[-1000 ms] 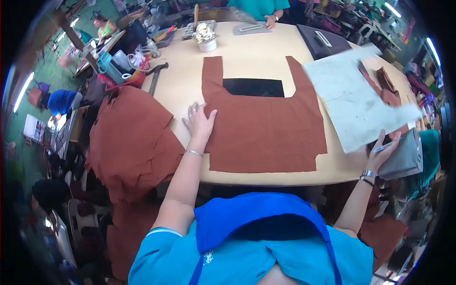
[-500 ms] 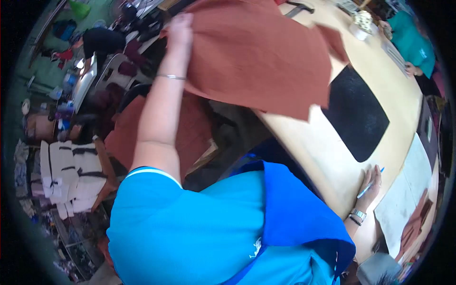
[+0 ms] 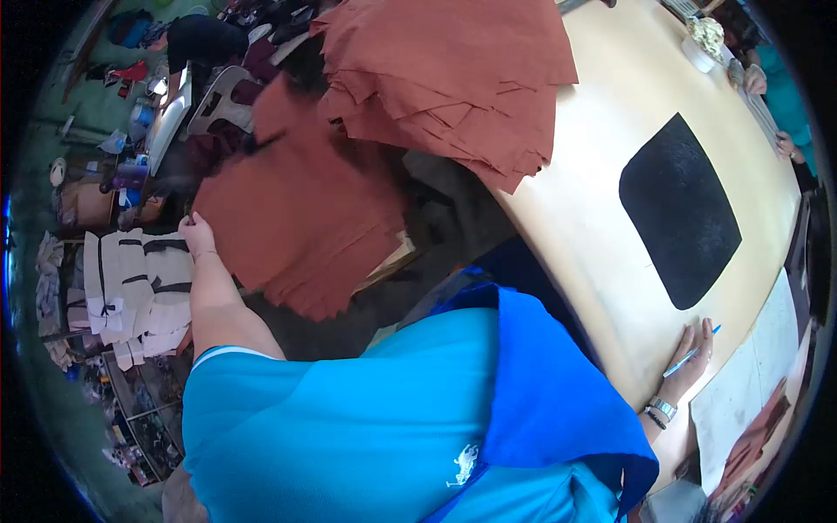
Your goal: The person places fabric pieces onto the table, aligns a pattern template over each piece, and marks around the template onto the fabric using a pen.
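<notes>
My left hand [image 3: 199,234], reached out to the left, is closed on the corner of a reddish-brown leather sheet [image 3: 288,200]. That sheet lies over a stack of similar sheets beside the table, its far part blurred by motion. A second pile of reddish-brown sheets [image 3: 453,78] rests on the table's left edge, some hanging over. On the tabletop, my right hand [image 3: 690,362] holds a slim pen [image 3: 682,363] with a blue tip between its fingers. Just beyond it lies a flat black panel [image 3: 680,213] with rounded corners.
The pale table [image 3: 602,253] runs along my right. A grey-white sheet [image 3: 741,392] lies at its near right side. A white pot [image 3: 702,48] stands farther back, near another person's hands [image 3: 757,80]. White pieces with black strips [image 3: 139,283] are stacked at the left.
My left hand has swung down and left from above the table pile, bringing the brown sheet onto the left stack. My right hand still holds the pen; the view has shifted slightly.
</notes>
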Available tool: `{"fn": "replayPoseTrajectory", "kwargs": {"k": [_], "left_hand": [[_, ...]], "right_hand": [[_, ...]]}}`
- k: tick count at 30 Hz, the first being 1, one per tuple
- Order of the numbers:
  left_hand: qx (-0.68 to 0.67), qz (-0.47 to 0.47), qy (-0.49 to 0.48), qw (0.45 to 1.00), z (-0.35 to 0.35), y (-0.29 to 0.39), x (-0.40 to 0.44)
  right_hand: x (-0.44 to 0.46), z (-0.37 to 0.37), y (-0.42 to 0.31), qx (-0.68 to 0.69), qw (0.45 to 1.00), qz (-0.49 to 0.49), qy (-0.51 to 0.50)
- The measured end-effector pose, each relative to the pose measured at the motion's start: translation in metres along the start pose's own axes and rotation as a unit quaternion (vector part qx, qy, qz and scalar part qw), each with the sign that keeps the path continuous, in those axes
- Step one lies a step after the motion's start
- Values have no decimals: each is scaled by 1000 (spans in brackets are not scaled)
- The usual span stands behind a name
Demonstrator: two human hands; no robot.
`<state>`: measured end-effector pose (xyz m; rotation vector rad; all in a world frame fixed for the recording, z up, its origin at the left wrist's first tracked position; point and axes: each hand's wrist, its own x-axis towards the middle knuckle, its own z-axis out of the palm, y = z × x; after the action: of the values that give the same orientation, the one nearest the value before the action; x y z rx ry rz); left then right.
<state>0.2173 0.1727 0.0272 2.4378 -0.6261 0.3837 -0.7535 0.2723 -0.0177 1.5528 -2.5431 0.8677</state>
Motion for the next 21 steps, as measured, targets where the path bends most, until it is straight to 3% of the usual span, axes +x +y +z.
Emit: {"fn": "replayPoseTrajectory", "kwargs": {"k": [2, 5, 6, 7, 9, 13, 14, 17, 18, 21], "left_hand": [[176, -71, 70, 979, -21, 76, -61], [89, 126, 20, 988, 11, 143, -87], [-11, 251, -13, 968, 42, 159, -82], [-110, 370, -43, 922, 59, 193, -89], [-180, 497, -128, 839, 61, 277, -146], [-74, 715, -162, 676, 46, 379, -236], [-87, 742, -159, 645, 48, 390, -245], [-67, 742, -241, 623, 80, 401, -239], [-121, 768, -180, 602, 77, 406, -241], [-208, 603, -219, 738, 79, 416, -252]], "right_hand": [[0, -1, -2, 1, 1000, -4, 0], [0, -1, -4, 2, 1000, -4, 9], [0, -2, -5, 1, 1000, -2, 12], [-1, -2, -4, -1, 1000, -3, 14], [0, -2, -4, -3, 1000, -8, 15], [-2, -2, -4, 36, 999, -2, 25], [-2, -3, -5, 32, 999, -10, 30], [-3, -2, -4, 52, 998, 0, 42], [-2, -2, -4, 44, 998, -9, 47], [-1, -1, 0, 55, 997, 18, 44]]}}
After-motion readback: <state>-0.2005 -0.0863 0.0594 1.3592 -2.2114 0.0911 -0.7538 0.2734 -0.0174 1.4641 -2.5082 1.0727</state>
